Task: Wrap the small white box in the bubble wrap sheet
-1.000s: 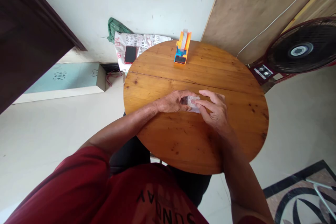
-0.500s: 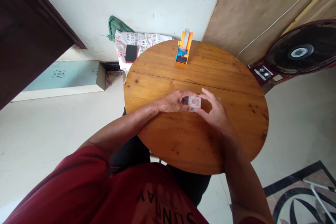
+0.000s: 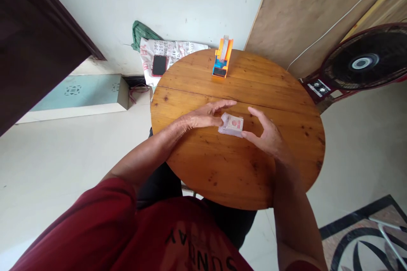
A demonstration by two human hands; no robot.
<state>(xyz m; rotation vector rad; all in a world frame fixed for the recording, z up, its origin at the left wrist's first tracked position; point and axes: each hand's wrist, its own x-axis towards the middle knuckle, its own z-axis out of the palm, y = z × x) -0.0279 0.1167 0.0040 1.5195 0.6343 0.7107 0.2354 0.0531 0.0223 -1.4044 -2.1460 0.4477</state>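
Note:
A small clear plastic packet (image 3: pixel 234 125) with a white and red label lies on the round wooden table between my hands. My left hand (image 3: pixel 210 114) is open at the packet's left end, thumb tip close against it and fingers stretched out above. On the other side, my right hand (image 3: pixel 266 134) is open too, its thumb at the packet's lower right corner and its index finger raised apart from it. Whether either thumb presses on the plastic, I cannot tell. Farther back on the table stands an orange and blue tape dispenser (image 3: pixel 222 60).
The round wooden table (image 3: pixel 197 165) is in front of me. Behind its left edge lie a phone (image 3: pixel 159 65) on a printed white sack (image 3: pixel 178 48) and a green bag (image 3: pixel 143 34). A large fan (image 3: pixel 362 64) stands at the right, and a long box (image 3: pixel 82 93) is on the floor.
Both hands have loosened from around the packet and spread their fingers. My left hand has drawn back leftward, uncovering more of the packet, which now rests on the table.

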